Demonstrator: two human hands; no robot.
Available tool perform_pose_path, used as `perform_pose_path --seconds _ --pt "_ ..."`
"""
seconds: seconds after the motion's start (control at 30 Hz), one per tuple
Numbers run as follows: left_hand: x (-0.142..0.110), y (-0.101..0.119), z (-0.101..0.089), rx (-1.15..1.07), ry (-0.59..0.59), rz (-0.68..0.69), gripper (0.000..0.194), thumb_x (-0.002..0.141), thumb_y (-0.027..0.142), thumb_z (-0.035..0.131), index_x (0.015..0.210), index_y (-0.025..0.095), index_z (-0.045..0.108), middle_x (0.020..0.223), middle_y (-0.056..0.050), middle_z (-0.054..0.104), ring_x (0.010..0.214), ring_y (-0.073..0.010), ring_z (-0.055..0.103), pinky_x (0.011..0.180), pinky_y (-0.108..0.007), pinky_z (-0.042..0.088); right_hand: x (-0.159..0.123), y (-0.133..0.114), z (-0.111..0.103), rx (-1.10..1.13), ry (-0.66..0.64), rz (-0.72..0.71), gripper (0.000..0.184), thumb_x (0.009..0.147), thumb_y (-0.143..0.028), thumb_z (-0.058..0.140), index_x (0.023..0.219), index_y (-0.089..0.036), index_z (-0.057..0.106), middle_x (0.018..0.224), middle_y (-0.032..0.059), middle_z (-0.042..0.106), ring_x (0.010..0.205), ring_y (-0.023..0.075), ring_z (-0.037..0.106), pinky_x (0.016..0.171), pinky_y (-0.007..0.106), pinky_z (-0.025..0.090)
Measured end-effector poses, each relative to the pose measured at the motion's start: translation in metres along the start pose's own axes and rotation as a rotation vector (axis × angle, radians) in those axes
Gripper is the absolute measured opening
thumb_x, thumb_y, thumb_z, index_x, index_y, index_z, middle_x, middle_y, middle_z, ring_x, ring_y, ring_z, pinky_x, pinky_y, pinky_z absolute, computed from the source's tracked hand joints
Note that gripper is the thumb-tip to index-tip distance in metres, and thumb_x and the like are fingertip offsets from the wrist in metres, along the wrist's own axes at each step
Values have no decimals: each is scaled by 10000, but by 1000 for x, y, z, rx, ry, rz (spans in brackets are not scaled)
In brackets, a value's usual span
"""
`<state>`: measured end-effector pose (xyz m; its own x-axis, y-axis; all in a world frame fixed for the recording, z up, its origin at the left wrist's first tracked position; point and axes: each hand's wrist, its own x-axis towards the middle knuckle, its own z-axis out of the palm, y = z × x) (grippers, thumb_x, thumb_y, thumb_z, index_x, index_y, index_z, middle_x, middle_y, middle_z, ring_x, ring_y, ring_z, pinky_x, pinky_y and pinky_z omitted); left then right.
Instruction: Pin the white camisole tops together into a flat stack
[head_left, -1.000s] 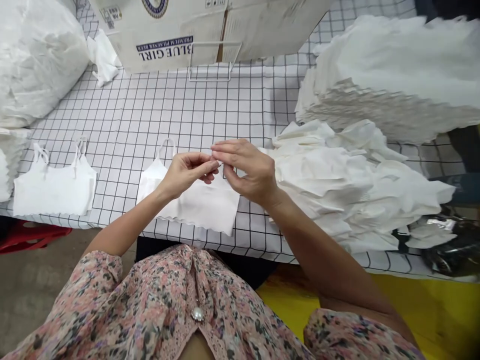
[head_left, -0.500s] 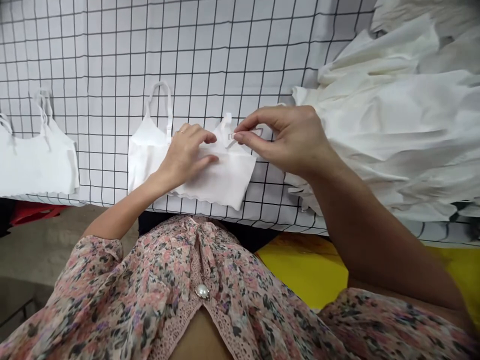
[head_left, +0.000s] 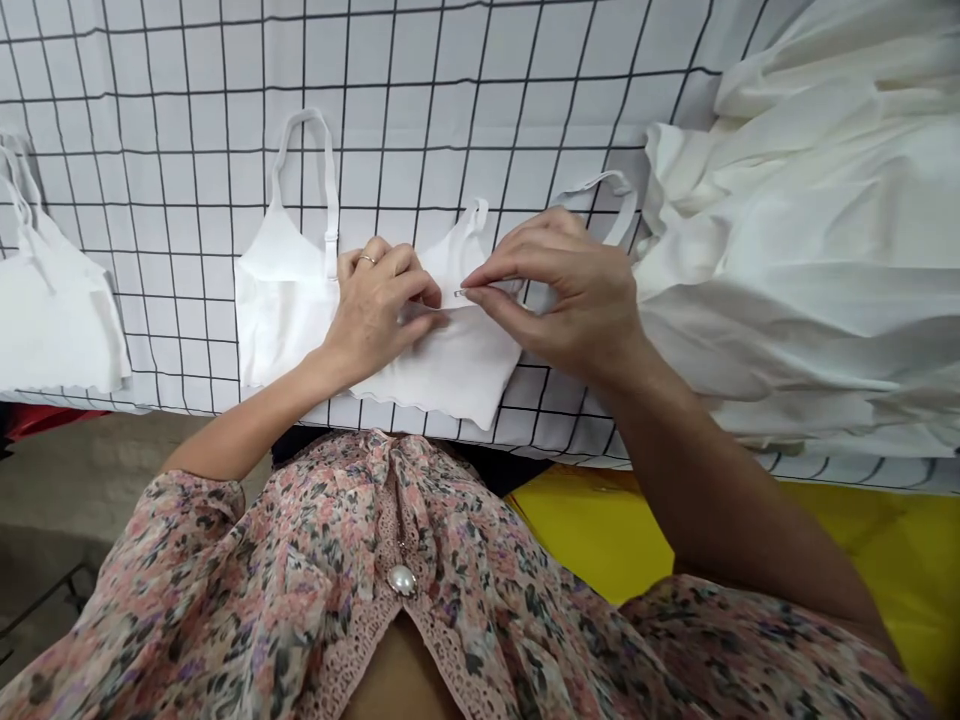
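Observation:
A white camisole top lies flat on the black-gridded white tablecloth, its straps pointing away from me. My left hand rests on its middle with fingers curled, pressing the fabric down; a ring shows on one finger. My right hand pinches a small metal pin or clip at the top's upper right edge, beside the right strap. Fingertips of both hands nearly meet over the cloth.
A second white camisole lies at the left edge. A big heap of white garments fills the right side. Below the table edge there is a yellow surface and grey floor.
The view has dropped and closed in on the table. My hands came down from mid-air onto the top. The left one now presses it flat and the right brought the pin to its edge.

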<state>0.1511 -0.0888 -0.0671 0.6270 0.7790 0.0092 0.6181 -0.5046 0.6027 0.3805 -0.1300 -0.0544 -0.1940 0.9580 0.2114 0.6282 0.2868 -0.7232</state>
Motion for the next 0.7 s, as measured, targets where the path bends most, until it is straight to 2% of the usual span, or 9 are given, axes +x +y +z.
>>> perform_pose_path --seconds 0.17,0.4,0.53,0.7 --pt "-2 -1 4 -34 0 21 246 1047 495 737 948 271 760 870 -5 671 1102 -270 638 1121 -551 382 -2 -2 5 -100 -24 -38 200 1025 -420 679 918 -273 764 880 43 750 1045 313 700 962 584 566" --pt "-3 -3 8 -37 16 38 352 1085 548 656 905 256 736 834 2 646 1091 -266 668 1141 -566 377 -6 -1 6 -121 -114 -12 223 1077 -434 608 956 -300 740 966 63 748 1185 350 668 1059 627 493" --pt "-3 -1 7 -32 12 18 362 1081 548 660 888 248 722 830 1 648 1099 -274 678 1149 -581 384 -5 -2 6 -132 -161 2 223 1082 -437 596 962 -306 731 979 61 755 1209 356 653 1079 636 472" --pt "-1 6 0 -16 -48 -36 340 1077 534 665 888 258 728 864 -12 674 1138 -296 679 1173 -615 377 -4 -7 5 -128 -168 32 196 1061 -389 590 931 -308 712 973 78 757 1182 360 640 1059 630 472"
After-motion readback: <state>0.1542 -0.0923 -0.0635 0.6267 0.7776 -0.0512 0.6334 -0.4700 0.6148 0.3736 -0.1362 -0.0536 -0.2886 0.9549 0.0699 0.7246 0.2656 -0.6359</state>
